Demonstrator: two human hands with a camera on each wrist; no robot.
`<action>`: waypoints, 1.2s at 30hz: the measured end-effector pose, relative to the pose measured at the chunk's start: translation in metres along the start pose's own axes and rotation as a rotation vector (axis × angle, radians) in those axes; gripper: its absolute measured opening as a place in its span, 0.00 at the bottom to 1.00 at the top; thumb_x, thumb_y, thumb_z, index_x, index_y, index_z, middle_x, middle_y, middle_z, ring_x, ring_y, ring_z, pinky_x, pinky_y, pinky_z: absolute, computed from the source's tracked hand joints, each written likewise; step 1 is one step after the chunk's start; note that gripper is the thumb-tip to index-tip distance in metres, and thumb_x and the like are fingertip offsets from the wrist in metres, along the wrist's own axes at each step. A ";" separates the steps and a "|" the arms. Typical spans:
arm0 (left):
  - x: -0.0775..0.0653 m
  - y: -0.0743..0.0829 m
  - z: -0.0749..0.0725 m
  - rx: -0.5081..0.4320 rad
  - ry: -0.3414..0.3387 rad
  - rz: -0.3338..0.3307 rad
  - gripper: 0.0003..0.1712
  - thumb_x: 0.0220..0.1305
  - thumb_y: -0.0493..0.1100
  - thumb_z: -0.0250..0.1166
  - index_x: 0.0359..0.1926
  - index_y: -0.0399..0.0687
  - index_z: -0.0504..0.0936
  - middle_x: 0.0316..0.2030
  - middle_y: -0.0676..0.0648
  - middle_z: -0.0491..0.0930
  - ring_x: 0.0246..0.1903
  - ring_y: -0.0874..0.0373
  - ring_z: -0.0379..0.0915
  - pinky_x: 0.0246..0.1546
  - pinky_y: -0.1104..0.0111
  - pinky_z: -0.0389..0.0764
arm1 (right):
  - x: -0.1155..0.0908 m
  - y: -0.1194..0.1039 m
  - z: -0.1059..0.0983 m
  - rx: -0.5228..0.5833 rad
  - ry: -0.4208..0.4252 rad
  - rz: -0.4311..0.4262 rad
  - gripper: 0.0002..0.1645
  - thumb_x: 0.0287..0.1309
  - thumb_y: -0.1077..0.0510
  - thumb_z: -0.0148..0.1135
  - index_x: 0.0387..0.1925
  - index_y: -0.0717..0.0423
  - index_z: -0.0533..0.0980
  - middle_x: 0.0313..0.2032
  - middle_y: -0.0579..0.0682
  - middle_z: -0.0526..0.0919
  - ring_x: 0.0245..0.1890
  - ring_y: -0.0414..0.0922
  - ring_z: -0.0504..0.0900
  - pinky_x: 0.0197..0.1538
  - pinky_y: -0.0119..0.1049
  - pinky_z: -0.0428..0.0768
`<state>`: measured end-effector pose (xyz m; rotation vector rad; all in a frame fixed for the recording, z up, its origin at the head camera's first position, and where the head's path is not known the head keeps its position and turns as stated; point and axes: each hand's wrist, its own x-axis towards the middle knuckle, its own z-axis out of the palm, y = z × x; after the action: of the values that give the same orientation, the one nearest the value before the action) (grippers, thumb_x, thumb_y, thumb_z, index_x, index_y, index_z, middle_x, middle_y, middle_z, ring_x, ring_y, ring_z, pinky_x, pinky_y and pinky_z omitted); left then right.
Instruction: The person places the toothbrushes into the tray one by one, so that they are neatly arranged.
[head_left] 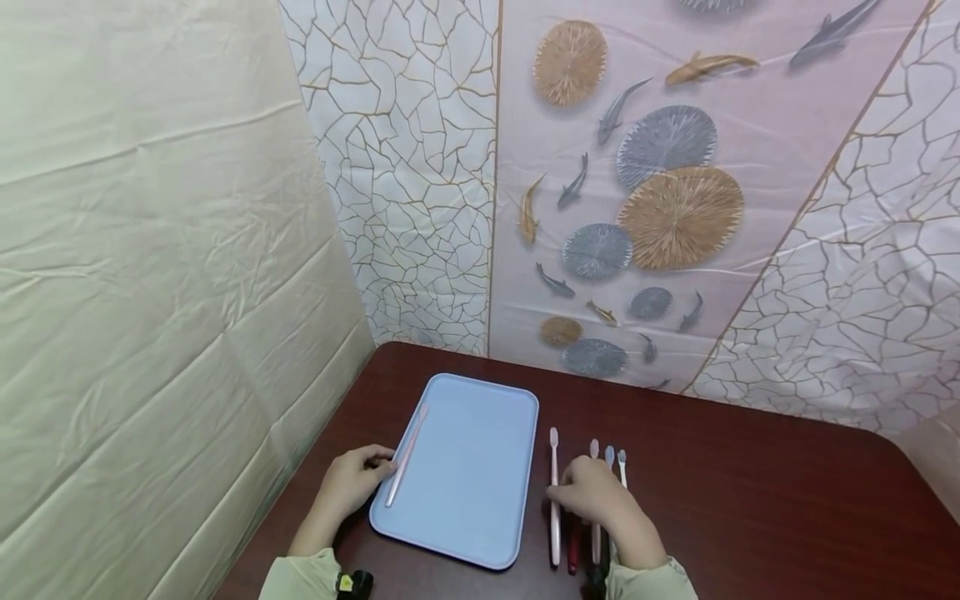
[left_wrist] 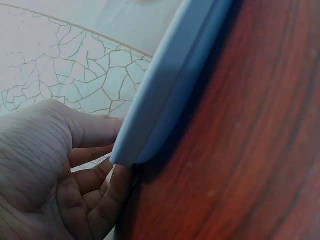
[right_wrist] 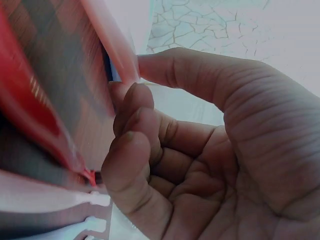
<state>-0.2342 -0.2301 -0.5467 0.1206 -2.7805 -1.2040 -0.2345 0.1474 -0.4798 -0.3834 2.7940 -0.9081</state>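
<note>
My left hand (head_left: 352,479) is at the left edge of a light blue tray (head_left: 472,467). In the left wrist view the thumb lies against the tray's rim (left_wrist: 155,95) and the fingers curl beneath it. A pink toothbrush (head_left: 407,458) lies along the tray's left side. To the right of the tray, my right hand (head_left: 596,496) pinches another pink toothbrush (right_wrist: 112,37) between thumb and fingertips. Beneath and beside that hand are a red toothbrush (right_wrist: 35,95), a pale pink one (head_left: 595,450), a blue one (head_left: 610,456) and a white one (head_left: 622,467), partly hidden.
All of this rests on a dark red-brown wooden table (head_left: 750,492). A patterned wall covering (head_left: 420,167) stands behind it, and a pale cloth (head_left: 150,333) hangs along the left side.
</note>
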 end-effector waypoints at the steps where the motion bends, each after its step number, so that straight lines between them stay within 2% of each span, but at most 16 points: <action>1: 0.000 0.000 0.000 -0.002 -0.002 -0.002 0.08 0.62 0.46 0.71 0.42 0.52 0.88 0.31 0.57 0.83 0.31 0.62 0.75 0.37 0.62 0.75 | 0.000 -0.001 0.000 0.008 -0.002 -0.008 0.22 0.57 0.56 0.68 0.10 0.54 0.76 0.07 0.40 0.71 0.07 0.36 0.68 0.15 0.34 0.71; 8: 0.000 -0.001 0.000 -0.011 -0.007 -0.007 0.08 0.62 0.46 0.71 0.42 0.52 0.88 0.31 0.56 0.83 0.32 0.62 0.75 0.37 0.62 0.75 | 0.007 -0.016 0.001 0.030 -0.019 -0.093 0.22 0.57 0.56 0.68 0.10 0.56 0.76 0.06 0.40 0.70 0.06 0.36 0.67 0.15 0.35 0.69; 19: -0.001 -0.002 0.000 -0.018 -0.017 -0.012 0.08 0.63 0.47 0.71 0.42 0.53 0.88 0.32 0.57 0.83 0.32 0.63 0.76 0.37 0.62 0.75 | 0.017 -0.038 0.009 0.056 -0.036 -0.093 0.15 0.53 0.59 0.67 0.14 0.56 0.79 0.09 0.43 0.74 0.08 0.40 0.73 0.15 0.35 0.73; 36: -0.001 -0.002 0.000 -0.031 -0.009 0.003 0.08 0.63 0.46 0.71 0.42 0.52 0.88 0.32 0.56 0.83 0.32 0.63 0.76 0.36 0.62 0.75 | 0.029 -0.054 0.026 0.037 -0.057 -0.113 0.15 0.52 0.58 0.68 0.13 0.53 0.78 0.08 0.41 0.71 0.08 0.38 0.70 0.15 0.33 0.72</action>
<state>-0.2334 -0.2314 -0.5482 0.1093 -2.7672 -1.2499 -0.2452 0.0824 -0.4703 -0.5570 2.7230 -0.9550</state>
